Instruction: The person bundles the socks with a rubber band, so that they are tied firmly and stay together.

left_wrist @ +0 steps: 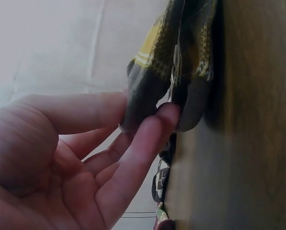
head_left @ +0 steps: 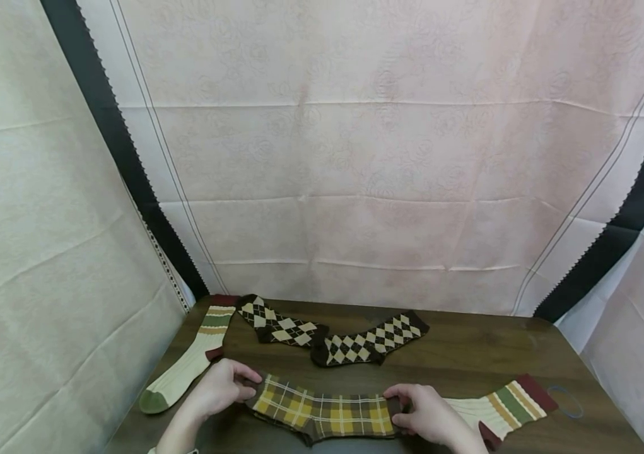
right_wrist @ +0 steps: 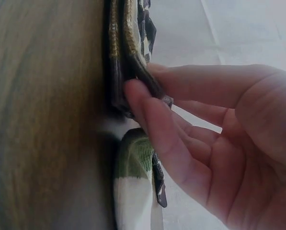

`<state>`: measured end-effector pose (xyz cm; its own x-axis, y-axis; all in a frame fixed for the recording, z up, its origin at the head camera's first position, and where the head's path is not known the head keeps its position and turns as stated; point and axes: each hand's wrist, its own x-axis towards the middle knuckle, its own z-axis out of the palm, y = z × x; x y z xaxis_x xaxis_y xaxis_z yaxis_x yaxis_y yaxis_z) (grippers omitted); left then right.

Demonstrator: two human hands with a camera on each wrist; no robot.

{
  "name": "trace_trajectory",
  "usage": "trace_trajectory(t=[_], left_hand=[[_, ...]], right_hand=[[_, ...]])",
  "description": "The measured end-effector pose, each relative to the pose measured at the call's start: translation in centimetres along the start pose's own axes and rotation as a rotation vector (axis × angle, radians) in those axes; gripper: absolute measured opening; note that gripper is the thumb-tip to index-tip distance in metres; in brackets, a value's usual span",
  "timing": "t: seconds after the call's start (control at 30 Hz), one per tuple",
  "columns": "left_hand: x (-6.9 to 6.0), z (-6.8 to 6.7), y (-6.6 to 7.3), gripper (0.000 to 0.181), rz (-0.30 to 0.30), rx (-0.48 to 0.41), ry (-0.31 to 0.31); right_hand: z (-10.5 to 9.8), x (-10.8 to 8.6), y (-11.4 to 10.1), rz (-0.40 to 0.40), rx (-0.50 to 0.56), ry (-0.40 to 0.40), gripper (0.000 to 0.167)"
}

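Two yellow-and-brown plaid socks lie one over the other across the near part of the table, the top sock [head_left: 324,413] covering most of the lower sock [left_wrist: 196,100]. At the left, my left hand [head_left: 222,388] pinches the dark end of the top sock between thumb and finger, one fingertip reaching in between the two layers. The opposite dark end is pinched by my right hand [head_left: 426,413], whose fingertip also sits between the layers in the right wrist view. Beyond the right hand lies a cream sock [head_left: 511,407] with green and tan stripes, partly hidden by that hand.
A matching cream sock [head_left: 185,366] with a green toe lies left of my left hand. Two black-and-cream argyle socks, one left [head_left: 284,328] and one right [head_left: 369,342], touch at the back. A thin blue loop [head_left: 568,403] lies far right. Pale cloth [head_left: 356,189] hangs behind the table [head_left: 486,353].
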<state>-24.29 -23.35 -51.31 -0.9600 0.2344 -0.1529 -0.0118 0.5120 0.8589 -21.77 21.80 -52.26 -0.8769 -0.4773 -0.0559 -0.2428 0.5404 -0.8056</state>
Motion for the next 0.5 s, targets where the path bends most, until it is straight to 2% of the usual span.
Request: trace_trajectory(t=[0.23, 0.5], left_hand=[[-0.1, -0.01, 0.13, 0.02, -0.018, 0.013, -0.014], [-0.1, 0.0, -0.02, 0.019, -0.037, 0.051, 0.013]], right_hand=[[-0.11, -0.05, 0.01, 0.013, -0.012, -0.024, 0.04], [-0.28, -0.02, -0.02, 0.03, 0.011, -0.025, 0.035]])
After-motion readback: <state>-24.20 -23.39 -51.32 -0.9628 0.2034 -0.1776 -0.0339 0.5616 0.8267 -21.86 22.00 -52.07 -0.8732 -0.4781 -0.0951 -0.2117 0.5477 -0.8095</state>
